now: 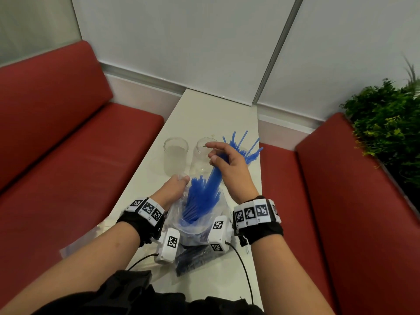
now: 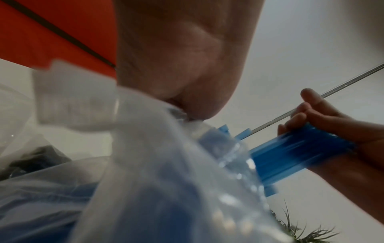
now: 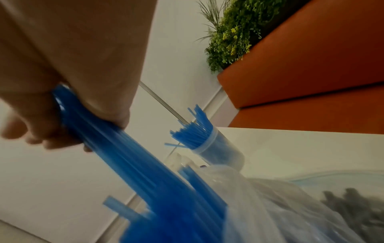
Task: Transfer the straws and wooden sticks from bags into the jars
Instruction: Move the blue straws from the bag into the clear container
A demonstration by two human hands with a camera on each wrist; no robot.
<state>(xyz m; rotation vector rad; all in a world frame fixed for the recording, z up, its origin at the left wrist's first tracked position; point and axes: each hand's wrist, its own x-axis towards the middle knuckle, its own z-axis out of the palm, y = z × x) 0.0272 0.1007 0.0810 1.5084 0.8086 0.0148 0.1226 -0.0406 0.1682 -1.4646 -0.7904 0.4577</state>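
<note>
My right hand (image 1: 229,165) gripped a bunch of straws (image 1: 211,178) above the bag (image 1: 195,220), which my left hand (image 1: 173,189) pinched open; next, the empty jar (image 1: 201,155) just beyond the bag.

The head camera is looking forward and down from above the worktop (image 1: 200,114), taking in both hands, with the wall at 12 o'clock. The left wrist camera is sitting very close under the left hand (image 2: 176,57), looking up toward 2 o'clock. The right wrist camera is looking up along the right hand (image 3: 68,65). All three are sharing the blue straws (image 1: 204,196).
</note>
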